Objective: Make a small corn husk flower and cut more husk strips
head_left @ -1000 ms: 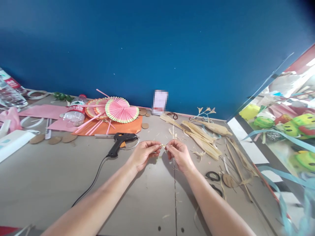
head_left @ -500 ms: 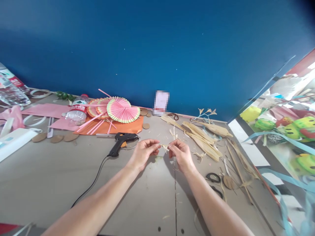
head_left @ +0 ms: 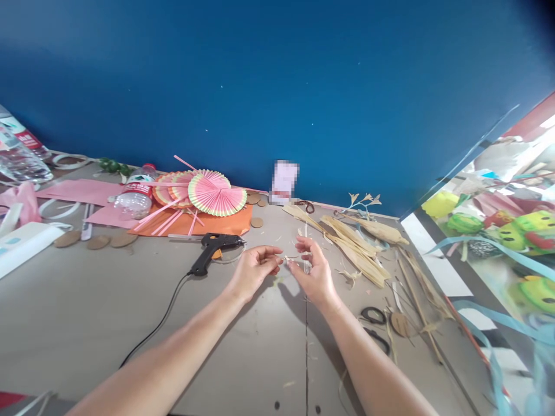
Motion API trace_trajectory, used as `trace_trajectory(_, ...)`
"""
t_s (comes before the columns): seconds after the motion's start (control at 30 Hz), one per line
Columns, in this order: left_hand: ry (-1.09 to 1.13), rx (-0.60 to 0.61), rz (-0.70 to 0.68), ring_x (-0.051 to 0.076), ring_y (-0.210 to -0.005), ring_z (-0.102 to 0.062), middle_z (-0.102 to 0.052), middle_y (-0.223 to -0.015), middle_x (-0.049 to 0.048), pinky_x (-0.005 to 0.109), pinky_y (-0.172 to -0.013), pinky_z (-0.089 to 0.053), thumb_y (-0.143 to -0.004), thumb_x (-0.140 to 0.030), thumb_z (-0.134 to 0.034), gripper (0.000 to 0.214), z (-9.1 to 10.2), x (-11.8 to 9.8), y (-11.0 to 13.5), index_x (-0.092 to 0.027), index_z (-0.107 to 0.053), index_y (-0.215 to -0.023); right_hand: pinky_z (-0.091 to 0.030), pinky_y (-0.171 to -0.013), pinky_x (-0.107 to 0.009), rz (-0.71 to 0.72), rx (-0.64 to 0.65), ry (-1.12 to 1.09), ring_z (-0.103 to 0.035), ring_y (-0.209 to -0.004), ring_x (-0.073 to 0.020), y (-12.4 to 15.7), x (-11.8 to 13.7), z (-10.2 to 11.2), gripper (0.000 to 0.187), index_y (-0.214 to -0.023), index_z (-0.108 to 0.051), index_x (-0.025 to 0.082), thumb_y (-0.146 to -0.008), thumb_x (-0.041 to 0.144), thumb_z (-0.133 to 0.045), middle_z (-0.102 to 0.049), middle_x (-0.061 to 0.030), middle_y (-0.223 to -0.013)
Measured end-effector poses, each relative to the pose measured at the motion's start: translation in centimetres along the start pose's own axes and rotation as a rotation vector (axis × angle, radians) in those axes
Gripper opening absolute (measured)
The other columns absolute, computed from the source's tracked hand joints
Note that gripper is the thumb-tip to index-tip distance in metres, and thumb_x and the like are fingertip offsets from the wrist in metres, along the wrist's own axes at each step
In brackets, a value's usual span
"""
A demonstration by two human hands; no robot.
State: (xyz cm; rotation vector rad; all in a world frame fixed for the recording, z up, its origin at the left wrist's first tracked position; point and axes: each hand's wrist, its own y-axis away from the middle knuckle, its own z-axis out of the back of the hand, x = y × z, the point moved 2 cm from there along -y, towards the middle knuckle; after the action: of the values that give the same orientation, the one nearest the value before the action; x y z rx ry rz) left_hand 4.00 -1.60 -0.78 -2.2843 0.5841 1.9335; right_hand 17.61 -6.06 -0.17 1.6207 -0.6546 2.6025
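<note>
Between my hands is a small piece of pale dried husk (head_left: 288, 259), thin and twisted. My left hand (head_left: 259, 267) pinches one end of it between thumb and fingertips. My right hand (head_left: 313, 269) is open, with the fingers spread upward and the thumb at the other end of the piece. Just left of my left hand lies a black glue gun (head_left: 215, 248), its nozzle pointing toward the hand. Dried corn husks (head_left: 358, 248) lie spread out to the right of my right hand. Small husk scraps (head_left: 349, 277) are scattered near them.
Black-handled scissors (head_left: 373, 315) and a round wooden slice (head_left: 400, 325) sit at the right. Pink paper fans (head_left: 217, 193) rest on orange paper (head_left: 243, 222), beside a plastic bottle (head_left: 135, 193). A blue wall (head_left: 277, 86) rises behind. The glue gun's cord (head_left: 167, 315) crosses the left side.
My right hand's fingers have opened and lifted away from their pinch on the husk piece. My left hand keeps its pinch in nearly the same place.
</note>
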Motion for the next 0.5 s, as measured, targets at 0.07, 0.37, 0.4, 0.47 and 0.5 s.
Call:
trace_trajectory(0.07,-0.013,0.005,-0.005,0.010,-0.053,-0.053,-0.059,-0.061,0.0003,0.024,-0.057,-0.045,-0.058,-0.028,-0.067,0.030,-0.06,-0.09,0.05,-0.010,-0.062,-0.082,-0.038,-0.083,-0.036,0.079,-0.017,0.077,-0.048,-0.098,-0.0197,0.00,0.29,0.07,0.037,-0.104,-0.052,0.024,-0.068,0.016,-0.056,-0.053,-0.0054,-0.102)
trace_trajectory(0.37,-0.035,0.027,-0.015,0.009,-0.053,-0.054,-0.058,-0.061,-0.0010,0.024,-0.058,-0.044,-0.059,-0.020,-0.063,0.027,-0.15,-0.36,0.35,-0.011,-0.061,-0.084,-0.039,-0.077,-0.031,0.123,0.048,0.125,-0.052,-0.083,-0.0178,-0.16,-0.08,-0.10,0.006,-0.071,-0.057,0.019,-0.072,0.016,-0.053,-0.056,-0.0034,-0.078)
trace_trajectory(0.4,-0.036,0.025,-0.016,0.009,-0.053,-0.054,-0.058,-0.061,-0.0011,0.023,-0.058,-0.044,-0.059,-0.020,-0.063,0.027,-0.14,-0.36,0.36,-0.011,-0.061,-0.084,-0.039,-0.077,-0.031,0.115,0.045,0.119,-0.052,-0.082,-0.0176,-0.15,-0.11,-0.07,0.006,-0.070,-0.057,0.019,-0.072,0.016,-0.052,-0.056,-0.0031,-0.078)
trace_trajectory(0.47,-0.034,0.015,-0.015,0.009,-0.053,-0.054,-0.058,-0.061,-0.0012,0.024,-0.059,-0.045,-0.059,-0.022,-0.064,0.027,-0.13,-0.38,0.35,-0.011,-0.061,-0.084,-0.039,-0.076,-0.031,0.089,0.043,0.109,-0.052,-0.081,-0.0176,-0.15,-0.10,-0.01,0.006,-0.069,-0.056,0.019,-0.072,0.016,-0.052,-0.057,-0.0028,-0.077)
trace_trajectory(0.5,-0.032,0.010,-0.013,0.009,-0.054,-0.054,-0.059,-0.061,-0.0011,0.024,-0.059,-0.045,-0.059,-0.022,-0.065,0.027,-0.14,-0.38,0.35,-0.011,-0.061,-0.084,-0.039,-0.075,-0.031,0.072,0.043,0.106,-0.052,-0.081,-0.0176,-0.15,-0.06,0.03,0.005,-0.069,-0.055,0.019,-0.071,0.016,-0.051,-0.057,-0.0026,-0.076)
